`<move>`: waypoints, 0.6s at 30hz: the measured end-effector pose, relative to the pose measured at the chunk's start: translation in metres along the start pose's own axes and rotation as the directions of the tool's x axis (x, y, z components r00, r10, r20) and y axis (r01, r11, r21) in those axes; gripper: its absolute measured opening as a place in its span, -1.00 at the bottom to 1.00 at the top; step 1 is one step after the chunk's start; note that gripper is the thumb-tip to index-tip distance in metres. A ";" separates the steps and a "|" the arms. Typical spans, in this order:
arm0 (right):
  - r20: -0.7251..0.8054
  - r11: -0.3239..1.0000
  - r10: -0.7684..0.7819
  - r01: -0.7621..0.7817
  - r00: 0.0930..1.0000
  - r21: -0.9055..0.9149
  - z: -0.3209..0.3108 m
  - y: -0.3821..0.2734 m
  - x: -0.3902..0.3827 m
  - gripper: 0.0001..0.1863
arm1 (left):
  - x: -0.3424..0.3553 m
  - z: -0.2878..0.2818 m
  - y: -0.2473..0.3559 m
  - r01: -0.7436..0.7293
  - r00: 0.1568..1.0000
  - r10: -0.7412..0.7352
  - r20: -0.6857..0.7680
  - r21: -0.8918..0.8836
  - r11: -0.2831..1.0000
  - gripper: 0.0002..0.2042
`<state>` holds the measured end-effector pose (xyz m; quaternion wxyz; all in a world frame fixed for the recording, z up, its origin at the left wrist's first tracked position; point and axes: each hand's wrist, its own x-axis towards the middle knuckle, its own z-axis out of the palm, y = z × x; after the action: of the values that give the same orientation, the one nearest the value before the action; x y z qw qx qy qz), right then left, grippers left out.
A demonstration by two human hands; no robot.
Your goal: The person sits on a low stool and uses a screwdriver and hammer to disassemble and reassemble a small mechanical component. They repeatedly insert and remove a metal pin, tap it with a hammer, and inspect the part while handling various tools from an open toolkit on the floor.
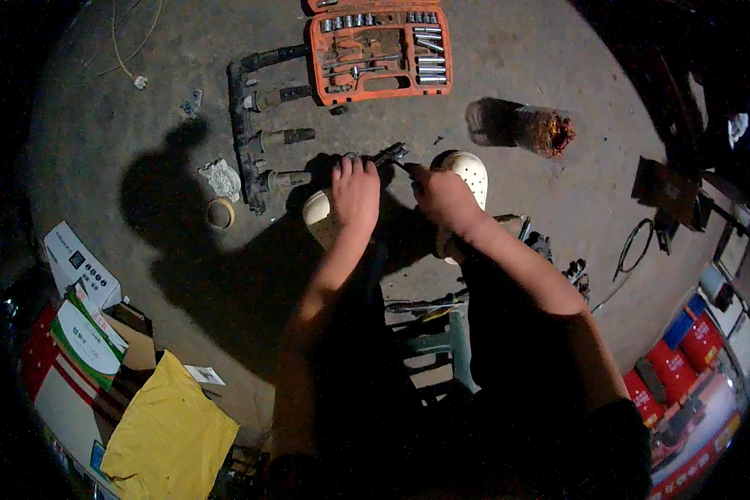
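Note:
My left hand [357, 193] is closed around a small dark part [388, 155] above the floor, its far end showing beyond the fingers. My right hand [447, 197] is closed on a thin dark tool [399, 164] whose tip meets that part; the tool's exact kind is too small to make out. Left of my hands lies a long black rail-shaped part [240, 125] with several stubs pointing right. Beyond them an orange socket set case [381, 88] lies open, with sockets and a ratchet inside.
A tape roll [220, 214] and crumpled white paper [222, 178] lie at left. A cylinder [548, 131] with a rusty-orange end lies at right. My white clogs [468, 173] flank the work. Nearer are a green stool [454, 346], a yellow bag [171, 425] and red containers [671, 371].

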<state>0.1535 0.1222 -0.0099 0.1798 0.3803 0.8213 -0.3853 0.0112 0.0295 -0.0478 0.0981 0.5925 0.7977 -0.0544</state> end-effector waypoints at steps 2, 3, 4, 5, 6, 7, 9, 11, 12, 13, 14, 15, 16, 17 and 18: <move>-0.017 0.997 -0.069 0.069 0.997 -0.042 -0.003 -0.012 -0.001 -0.71 | 0.003 0.001 -0.001 0.030 0.998 -0.032 0.047 0.025 0.999 -0.85; -0.005 0.996 -0.051 0.050 0.999 -0.073 -0.007 -0.017 -0.003 -0.73 | 0.005 0.002 0.000 0.039 0.997 -0.041 0.062 0.026 0.999 -0.85; 0.008 0.994 -0.032 0.032 0.999 -0.104 -0.010 -0.023 -0.004 -0.75 | 0.006 0.004 0.000 0.048 0.996 -0.050 0.077 0.027 0.998 -0.86; 0.020 0.991 -0.013 0.016 1.000 -0.135 -0.011 -0.027 -0.005 -0.77 | 0.006 0.007 0.000 0.069 0.992 -0.070 0.108 0.007 0.998 -0.86; 0.043 0.988 -0.009 0.015 0.999 -0.155 -0.010 -0.027 -0.004 -0.79 | 0.007 0.009 0.001 0.087 0.987 -0.084 0.139 -0.015 0.996 -0.86; 0.067 0.984 -0.005 0.016 0.998 -0.176 -0.009 -0.026 -0.003 -0.81 | 0.008 0.011 0.002 0.105 0.981 -0.098 0.170 -0.037 0.994 -0.87; 0.076 0.981 0.009 0.006 0.997 -0.196 -0.005 -0.026 -0.001 -0.83 | 0.010 0.013 0.003 0.131 0.979 -0.115 0.171 -0.087 0.988 -0.87; 0.045 0.980 0.028 -0.019 0.999 -0.196 -0.003 -0.028 -0.001 -0.84 | 0.011 0.013 0.006 0.146 0.976 -0.126 0.177 -0.107 0.983 -0.87; 0.046 0.979 0.029 -0.019 0.999 -0.204 -0.001 -0.027 0.000 -0.85 | 0.011 0.012 0.005 0.148 0.975 -0.128 0.183 -0.098 0.984 -0.88; 0.048 0.977 0.030 -0.019 0.998 -0.213 0.002 -0.025 0.000 -0.86 | 0.012 0.010 0.005 0.149 0.973 -0.131 0.188 -0.089 0.985 -0.88; 0.049 0.975 0.031 -0.019 0.998 -0.221 0.003 -0.024 0.000 -0.86 | 0.013 0.013 0.005 0.133 0.981 -0.122 0.154 -0.067 0.989 -0.89; 0.042 0.976 0.017 -0.008 0.999 -0.217 0.004 -0.023 -0.001 -0.86 | 0.013 0.016 0.006 0.119 0.986 -0.113 0.122 -0.045 0.992 -0.89; 0.035 0.977 0.004 0.003 0.999 -0.213 0.005 -0.023 -0.001 -0.87 | 0.014 0.020 0.006 0.105 0.991 -0.103 0.090 -0.023 0.994 -0.90; 0.027 0.978 -0.009 0.014 1.000 -0.209 0.005 -0.023 -0.001 -0.87 | 0.015 0.023 0.005 0.098 0.993 -0.094 0.077 -0.054 0.994 -0.89; 0.014 0.974 -0.031 0.034 0.999 -0.226 0.005 -0.022 -0.001 -0.86 | 0.016 0.022 0.004 0.090 0.994 -0.085 0.065 -0.086 0.992 -0.89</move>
<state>0.1368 0.1085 -0.0020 0.2197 0.3419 0.8651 -0.2941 0.0124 0.0411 -0.0732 0.1464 0.5500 0.8212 -0.0411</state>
